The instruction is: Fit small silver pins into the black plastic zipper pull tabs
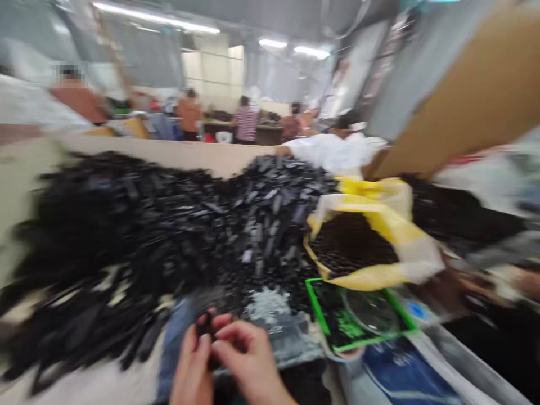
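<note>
My left hand point(193, 368) and my right hand point(252, 355) meet at the bottom middle of the head view. Between the fingertips is a small dark piece point(205, 327), blurred by motion. My left fingers are closed round it, and the right thumb and fingers pinch at its right side. Just behind the hands lies a heap of small pale grey pieces point(268, 306) on a dark grey plastic bag point(291, 341). A great pile of flat black strips point(177, 225) rises beyond.
To the right, a yellow and white sack point(415, 253) stands open with small black pieces inside. In front of it sits a green-rimmed tray point(318, 318) holding a clear round dish point(371, 312). A brown cardboard panel point(468, 95) slants at upper right. Several people work in the background.
</note>
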The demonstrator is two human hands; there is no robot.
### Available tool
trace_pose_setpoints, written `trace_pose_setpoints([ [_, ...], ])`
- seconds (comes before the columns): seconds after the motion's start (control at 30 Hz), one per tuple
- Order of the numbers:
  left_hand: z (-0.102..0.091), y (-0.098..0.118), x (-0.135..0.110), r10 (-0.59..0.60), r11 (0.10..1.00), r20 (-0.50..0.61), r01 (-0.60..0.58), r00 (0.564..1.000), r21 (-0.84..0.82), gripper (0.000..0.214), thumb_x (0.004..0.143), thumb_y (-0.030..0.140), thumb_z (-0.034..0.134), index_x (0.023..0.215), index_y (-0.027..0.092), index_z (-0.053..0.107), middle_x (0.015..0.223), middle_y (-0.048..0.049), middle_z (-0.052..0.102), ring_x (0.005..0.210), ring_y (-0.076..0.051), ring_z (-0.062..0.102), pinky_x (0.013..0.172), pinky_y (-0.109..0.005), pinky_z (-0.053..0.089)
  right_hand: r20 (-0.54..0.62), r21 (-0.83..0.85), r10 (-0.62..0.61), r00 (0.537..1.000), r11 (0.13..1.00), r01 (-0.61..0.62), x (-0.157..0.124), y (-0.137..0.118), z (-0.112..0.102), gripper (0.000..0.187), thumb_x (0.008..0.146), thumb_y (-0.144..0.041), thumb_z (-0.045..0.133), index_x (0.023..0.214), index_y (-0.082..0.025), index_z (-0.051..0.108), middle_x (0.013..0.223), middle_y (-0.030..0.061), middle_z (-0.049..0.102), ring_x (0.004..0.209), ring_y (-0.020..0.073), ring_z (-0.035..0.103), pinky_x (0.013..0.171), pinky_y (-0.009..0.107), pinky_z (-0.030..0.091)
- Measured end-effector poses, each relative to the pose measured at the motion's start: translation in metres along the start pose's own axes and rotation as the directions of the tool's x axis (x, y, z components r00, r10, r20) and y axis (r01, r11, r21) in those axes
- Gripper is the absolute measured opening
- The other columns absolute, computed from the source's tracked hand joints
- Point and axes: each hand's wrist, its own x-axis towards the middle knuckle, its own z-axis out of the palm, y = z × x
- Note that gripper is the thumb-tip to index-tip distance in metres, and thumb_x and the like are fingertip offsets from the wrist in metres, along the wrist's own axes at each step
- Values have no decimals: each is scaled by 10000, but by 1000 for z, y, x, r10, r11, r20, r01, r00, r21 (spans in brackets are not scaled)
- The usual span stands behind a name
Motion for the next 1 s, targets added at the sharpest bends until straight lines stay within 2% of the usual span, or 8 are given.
trace_pose_setpoints([
  [0.03,-9,-1,0,-62,986,1,61,998,-152,446,816,558,735,1147,263,692,1124,-65,756,1102,-308,678,934,-428,548,-52,81,63,997,995,-59,-2,7,1,386,801,-538,782,863,-161,733,960,71,753,902,254,701,816,366,563],
  [0.1,-20,-6,1,-146,925,37,149,989,-350,506,755,523,803,1168,249,701,1139,-88,762,1110,-323,676,987,-461,508,-53,96,109,993,990,-104,-4,17,-1,442,699,-570,850,800,-156,730,751,34,727,654,177,636,663,304,533],
  [0.3,-33,-22,-2,-178,807,156,234,972,-543,411,812,419,773,1172,222,740,1189,-129,754,1130,-311,668,1068,-477,440,-23,15,96,995,995,-96,-13,26,-9,468,721,-605,825,796,-148,753,721,51,719,620,163,591,607,264,482],
  [0.43,-38,-16,0,-227,761,188,295,955,-578,413,777,392,802,1141,202,766,1188,-137,761,1183,-303,648,1106,-463,420,-41,13,112,993,994,-111,-17,28,-9,468,724,-619,816,779,-158,753,709,52,711,608,163,568,593,259,457],
  [0.57,-40,-7,3,-261,732,227,346,938,-587,424,737,405,845,1099,195,782,1167,-134,769,1149,-281,659,1100,-443,437,-72,35,142,987,990,-140,-22,23,-8,480,690,-629,835,741,-160,748,659,28,673,581,146,525,578,248,421],
  [0.73,-36,-6,2,-303,722,218,373,928,-583,443,757,477,826,1093,191,782,1053,-111,787,1134,-266,663,1130,-426,412,-96,40,146,985,989,-143,-25,26,-7,480,688,-627,833,744,-158,752,657,37,682,583,158,542,583,261,452],
  [0.87,-33,-11,-1,-305,755,178,352,935,-553,495,705,481,869,1110,210,778,1128,-112,778,1206,-286,630,1137,-427,408,-82,47,150,985,988,-147,-22,35,-8,448,719,-592,825,778,-154,753,698,51,708,597,167,575,595,264,476],
  [1.0,-33,-19,-2,-231,832,157,279,960,-479,426,779,449,830,1149,252,758,1184,-91,764,1211,-286,637,1118,-433,430,-114,60,129,985,991,-123,-21,34,-5,436,739,-585,813,802,-158,749,723,49,716,616,164,579,621,262,478],
])
